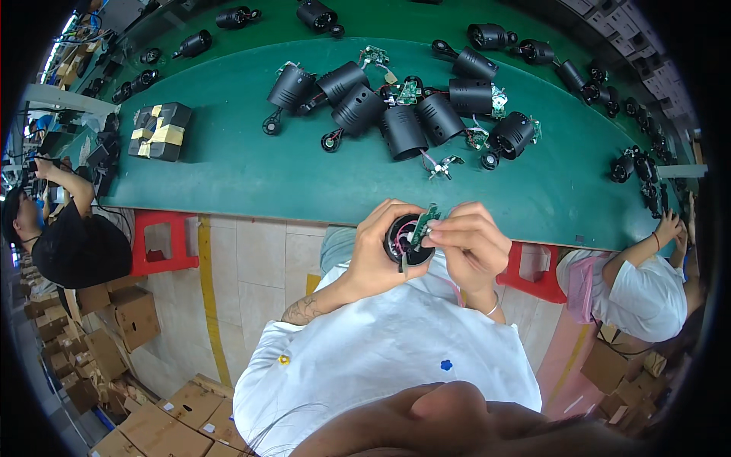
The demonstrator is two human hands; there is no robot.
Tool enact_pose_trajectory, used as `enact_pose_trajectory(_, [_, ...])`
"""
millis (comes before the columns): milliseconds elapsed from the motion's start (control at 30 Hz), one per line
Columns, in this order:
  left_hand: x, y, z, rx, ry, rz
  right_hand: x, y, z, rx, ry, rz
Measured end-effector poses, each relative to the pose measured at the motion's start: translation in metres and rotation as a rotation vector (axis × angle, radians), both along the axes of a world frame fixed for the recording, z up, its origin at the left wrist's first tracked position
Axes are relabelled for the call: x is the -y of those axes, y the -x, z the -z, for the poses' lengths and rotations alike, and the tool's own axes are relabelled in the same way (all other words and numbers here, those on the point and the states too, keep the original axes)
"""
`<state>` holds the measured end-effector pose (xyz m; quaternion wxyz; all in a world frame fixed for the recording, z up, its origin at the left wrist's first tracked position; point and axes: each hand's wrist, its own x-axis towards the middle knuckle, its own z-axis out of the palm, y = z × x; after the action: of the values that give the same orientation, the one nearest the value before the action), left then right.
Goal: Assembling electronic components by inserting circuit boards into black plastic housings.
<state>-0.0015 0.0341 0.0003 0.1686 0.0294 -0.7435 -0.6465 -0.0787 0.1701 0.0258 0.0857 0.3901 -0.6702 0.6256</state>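
Observation:
My left hand (375, 255) is wrapped round a black cylindrical housing (394, 242), its open end facing up. Pink and red wires show inside that opening. Between the fingertips of my right hand (474, 247) is a small green circuit board (426, 225), standing tilted at the housing's rim. Both hands are just off the table's near edge, in front of my chest. On the green table beyond lie several black cylinders (403, 132) with vents, many with circuit boards (442, 167) and small round parts (331, 141) hanging on wires.
A black block bound with yellow tape (159, 132) lies on the table (251, 179) at the left. More black assemblies line a green strip (396, 17) behind. Co-workers sit at left (80, 244) and right (647, 297). Red stools (164, 244) and cardboard boxes (133, 316) stand below.

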Motion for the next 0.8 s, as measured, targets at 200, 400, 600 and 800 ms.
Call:
enact_pose_trajectory(200, [-0.001,0.003,0.001,-0.080,0.007,-0.059,0.002,-0.006,-0.004,-0.063,-0.042,-0.061])
enact_pose_trajectory(400, [0.002,0.006,0.001,-0.152,0.127,-0.093,0.001,-0.005,-0.012,-0.025,-0.176,-0.143])
enact_pose_trajectory(600, [0.002,0.006,0.001,-0.197,0.215,-0.094,0.005,-0.004,-0.018,-0.032,-0.294,-0.158])
enact_pose_trajectory(800, [0.001,0.008,0.003,-0.202,0.236,-0.129,0.008,-0.009,-0.015,0.064,-0.348,-0.095])
